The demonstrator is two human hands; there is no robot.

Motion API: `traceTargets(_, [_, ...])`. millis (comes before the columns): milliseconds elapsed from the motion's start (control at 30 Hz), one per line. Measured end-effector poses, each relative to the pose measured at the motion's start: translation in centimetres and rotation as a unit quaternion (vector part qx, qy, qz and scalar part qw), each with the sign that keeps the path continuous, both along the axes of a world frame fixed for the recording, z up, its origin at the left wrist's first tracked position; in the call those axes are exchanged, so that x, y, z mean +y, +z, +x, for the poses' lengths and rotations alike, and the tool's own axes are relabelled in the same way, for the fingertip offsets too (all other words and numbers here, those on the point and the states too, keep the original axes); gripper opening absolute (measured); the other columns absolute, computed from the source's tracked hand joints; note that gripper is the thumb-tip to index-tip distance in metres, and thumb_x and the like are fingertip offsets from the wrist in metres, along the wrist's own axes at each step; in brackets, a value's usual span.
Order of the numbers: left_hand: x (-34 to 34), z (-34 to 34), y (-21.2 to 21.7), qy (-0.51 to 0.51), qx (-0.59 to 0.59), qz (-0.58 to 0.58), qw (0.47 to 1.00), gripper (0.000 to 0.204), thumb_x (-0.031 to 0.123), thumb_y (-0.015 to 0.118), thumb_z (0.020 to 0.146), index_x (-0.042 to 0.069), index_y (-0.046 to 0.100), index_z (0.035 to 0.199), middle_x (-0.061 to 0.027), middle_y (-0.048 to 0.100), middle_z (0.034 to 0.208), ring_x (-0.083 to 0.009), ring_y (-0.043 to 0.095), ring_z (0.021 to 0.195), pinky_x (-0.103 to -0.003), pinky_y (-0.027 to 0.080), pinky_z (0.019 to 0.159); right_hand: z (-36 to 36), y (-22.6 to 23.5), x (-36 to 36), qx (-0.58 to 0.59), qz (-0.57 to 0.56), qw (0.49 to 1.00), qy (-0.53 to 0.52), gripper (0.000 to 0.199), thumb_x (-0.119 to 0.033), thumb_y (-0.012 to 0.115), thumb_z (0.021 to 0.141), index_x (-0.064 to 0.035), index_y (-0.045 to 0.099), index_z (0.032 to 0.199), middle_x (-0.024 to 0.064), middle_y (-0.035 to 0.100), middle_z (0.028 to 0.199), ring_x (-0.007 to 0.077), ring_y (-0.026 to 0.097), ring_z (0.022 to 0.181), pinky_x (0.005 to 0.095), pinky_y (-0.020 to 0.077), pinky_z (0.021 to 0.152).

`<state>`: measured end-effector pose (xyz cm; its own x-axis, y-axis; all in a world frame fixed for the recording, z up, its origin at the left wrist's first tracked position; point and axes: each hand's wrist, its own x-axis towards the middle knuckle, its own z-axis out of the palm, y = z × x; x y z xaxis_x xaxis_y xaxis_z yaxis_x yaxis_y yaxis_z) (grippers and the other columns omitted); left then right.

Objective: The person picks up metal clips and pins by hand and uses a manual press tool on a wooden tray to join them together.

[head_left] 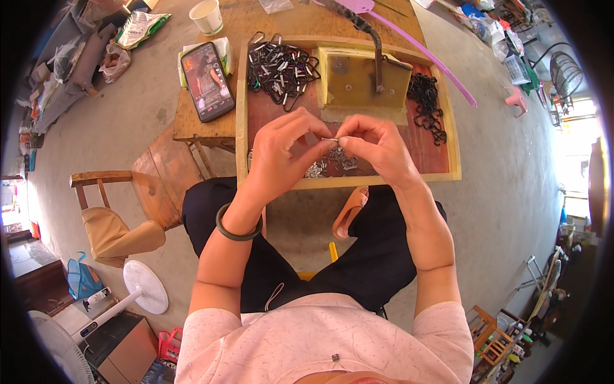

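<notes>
On the wooden surface [189, 128], at the upper left of the frame, one phone [208, 82] was laid over a packet [223, 51], its screen turned upward, apparently so that it could be watched. One paper cup [206, 17] was set above it, outside the tray [242, 128], presumably where spills would do least harm. At centre, small parts were probably kept from rolling off by the tray's raised rim. In its upper left, dark loops [281, 67] were gathered in one pile, too tangled to be counted.

Below, one slim metal piece [329, 139] was pinched between the fingertips of the left hand [281, 150] and the right hand [378, 148]; both hands were closed on it, likely because so small a part needed steadying from two sides. Beneath them, silver bits [315, 170] were scattered within easy reach, too many to be told apart. Farther right, one yellow-edged block [352, 80] was seen, then one pile of black clips [425, 105], also uncountable.
</notes>
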<state>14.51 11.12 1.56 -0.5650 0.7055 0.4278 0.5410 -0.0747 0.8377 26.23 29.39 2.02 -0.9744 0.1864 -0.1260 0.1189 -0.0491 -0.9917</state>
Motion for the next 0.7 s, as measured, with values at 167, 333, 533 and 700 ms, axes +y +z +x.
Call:
traceTargets(167, [0.2,0.1,0.1,0.029,0.157,-0.011,0.987,0.018,-0.002,0.077,0.078,0.005,0.070,0.093,-0.0072,0.069,0.089,-0.0282,0.067,0.078,-0.036,0.054,0.067,-0.2,-0.5,0.0,0.004,0.054,0.998,-0.020,0.008,-0.006,0.070,0.093,0.0012,0.070,0.096,-0.0032,0.065,0.085,0.0038,0.057,0.081,0.0227,0.0461,0.073])
traceTargets(333, [0.4,0.4,-0.6,0.043,0.197,-0.018,0.979,0.020,-0.005,0.075,0.075,0.005,0.071,0.093,-0.0084,0.069,0.090,-0.0301,0.068,0.079,-0.038,0.054,0.068,-0.1,-0.6,0.0,0.011,0.125,0.992,-0.013,0.006,-0.004,0.068,0.094,0.0023,0.068,0.096,-0.0034,0.063,0.087,0.0039,0.055,0.085,0.0232,0.0466,0.077])
traceTargets(533, [0.6,0.4,-1.1,0.027,0.165,-0.014,0.986,0.014,0.002,0.076,0.081,0.007,0.069,0.091,-0.0072,0.065,0.081,-0.0295,0.066,0.074,-0.039,0.053,0.064,0.0,0.0,0.3,-0.019,0.137,0.990,0.006,0.006,-0.004,0.068,0.094,0.0023,0.067,0.094,-0.0031,0.063,0.088,0.0038,0.056,0.085,0.0233,0.0471,0.078])
traceTargets(700, [0.6,0.4,-1.3,0.018,0.153,-0.038,0.987,0.013,0.002,0.076,0.081,0.007,0.068,0.090,-0.0085,0.062,0.078,-0.0312,0.065,0.074,-0.041,0.052,0.064,0.1,0.3,-0.3,-0.039,0.177,0.983,-0.014,0.007,-0.004,0.067,0.089,0.0029,0.066,0.090,-0.0037,0.061,0.079,0.0037,0.053,0.078,0.0239,0.0459,0.070])
